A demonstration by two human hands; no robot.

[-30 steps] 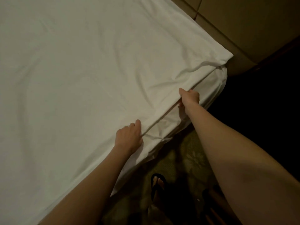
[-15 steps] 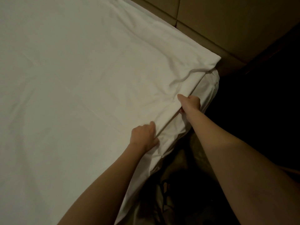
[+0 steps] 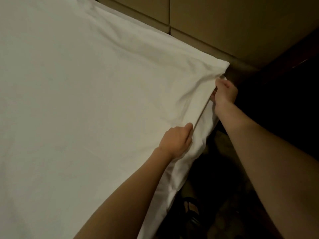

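A white sheet (image 3: 89, 94) covers the bed and fills most of the view. My left hand (image 3: 176, 139) grips the sheet's edge along the bed's right side, fingers curled over the fold. My right hand (image 3: 224, 94) grips the same edge farther up, just below the bed's far right corner (image 3: 222, 66). Below the held edge a second white layer (image 3: 205, 125) hangs down the side of the mattress. Both forearms reach in from the lower right.
A beige padded headboard (image 3: 215, 23) runs behind the bed at the top. To the right of the bed lies dark floor with a patterned carpet (image 3: 229, 209). My foot in a dark sandal (image 3: 191, 211) stands close to the bed's side.
Both hands have slid along the sheet's edge toward the far right corner. The right hand now sits close under the corner, and the fabric there is bunched.
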